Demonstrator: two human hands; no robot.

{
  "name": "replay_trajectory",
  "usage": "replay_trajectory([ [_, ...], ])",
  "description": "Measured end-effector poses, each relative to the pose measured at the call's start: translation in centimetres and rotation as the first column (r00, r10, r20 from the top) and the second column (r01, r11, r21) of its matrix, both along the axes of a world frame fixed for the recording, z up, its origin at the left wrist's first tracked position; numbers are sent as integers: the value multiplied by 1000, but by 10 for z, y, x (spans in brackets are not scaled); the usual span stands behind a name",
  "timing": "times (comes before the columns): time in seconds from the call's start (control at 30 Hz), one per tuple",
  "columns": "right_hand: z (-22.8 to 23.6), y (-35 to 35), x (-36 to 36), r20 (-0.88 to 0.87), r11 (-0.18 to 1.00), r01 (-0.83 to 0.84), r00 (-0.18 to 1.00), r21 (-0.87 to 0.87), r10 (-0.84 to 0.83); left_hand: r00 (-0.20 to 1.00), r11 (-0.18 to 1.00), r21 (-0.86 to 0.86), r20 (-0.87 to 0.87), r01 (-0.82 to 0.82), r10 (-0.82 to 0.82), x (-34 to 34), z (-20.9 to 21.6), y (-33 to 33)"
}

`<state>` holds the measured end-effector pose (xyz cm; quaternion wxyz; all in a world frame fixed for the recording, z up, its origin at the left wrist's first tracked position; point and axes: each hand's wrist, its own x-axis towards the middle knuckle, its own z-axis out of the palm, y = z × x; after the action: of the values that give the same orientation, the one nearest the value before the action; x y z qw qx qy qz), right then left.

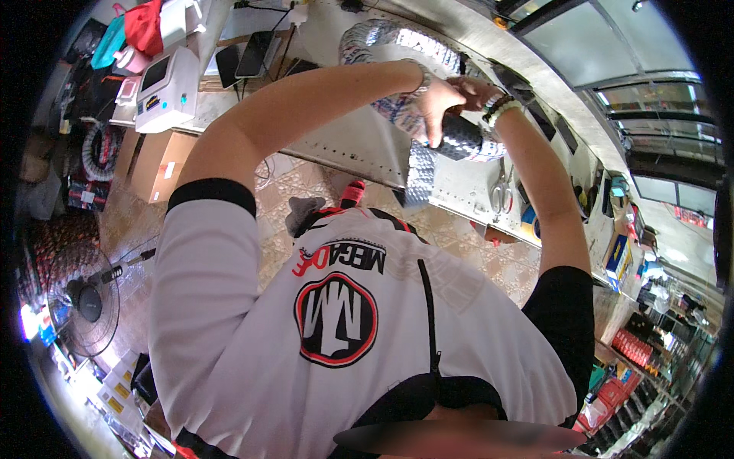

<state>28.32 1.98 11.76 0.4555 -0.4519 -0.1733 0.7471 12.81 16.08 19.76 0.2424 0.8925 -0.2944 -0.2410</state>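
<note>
I seem to be steadying this wrapped coil (397, 32), left hand (440, 105) clasping its black band (463, 139) (my right hand (475, 92): can't tell). Next calls for even support.

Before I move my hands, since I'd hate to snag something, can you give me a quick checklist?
1. Left hand on the shiny ring: ok, the thumb presses its dark section.
2. Right hand gripping firmly: cannot tell, its fingers are partly hidden.
3. Scissors away from both hands: ok, lying on the table.
4. Silvery strip tucked away: not ok, it reaches the table's near edge.
5. Phones away from both hands: ok.
</note>
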Motion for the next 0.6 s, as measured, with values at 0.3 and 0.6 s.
replay_trajectory([
  [0.3,130,-17,-7,6,849,496,863,183,-506,970,968,-117,72,-222,232,-70,-30,4],
  [0.6,159,-172,-178,304,701,632,632,331,-713,861,918,-210,326,-336,390,-125,-115,-31],
])
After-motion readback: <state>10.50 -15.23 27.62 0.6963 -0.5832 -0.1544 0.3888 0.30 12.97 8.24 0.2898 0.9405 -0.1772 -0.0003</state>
